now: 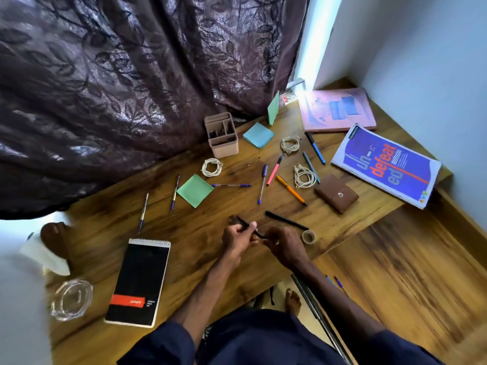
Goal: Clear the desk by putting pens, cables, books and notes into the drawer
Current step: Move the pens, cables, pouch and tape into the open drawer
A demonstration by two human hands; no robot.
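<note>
At the near middle of the brown wood-grain tabletop (110,233), both hands meet over one thin black pen (249,227): the left hand (238,239) is curled with thumb and fingers pinching its upper part, the right hand (286,246) is closed around its lower end.

Taking the beige plastic desk organiser (222,135) as the landmark, three coiled white cables lie on the wood: one (211,167) just in front of it, one (290,144) to its right, one (304,176) farther right and nearer the person. Three sticky-note pads show: a light blue square pad (258,134) just right of the organiser, a green sheet (273,108) propped upright behind that, and a green square pad (195,190) in front of the organiser.

Loose pens are scattered in front and to the right of it: four with purple caps, one pink, one orange, two blue, one more black.

Well right of the organiser lie a pink book (340,110) and a blue "undefeated" notebook (386,167); a black spiral pad (139,281) lies far in front, to the left. A brown snap wallet (336,193) sits beside the third cable.
</note>
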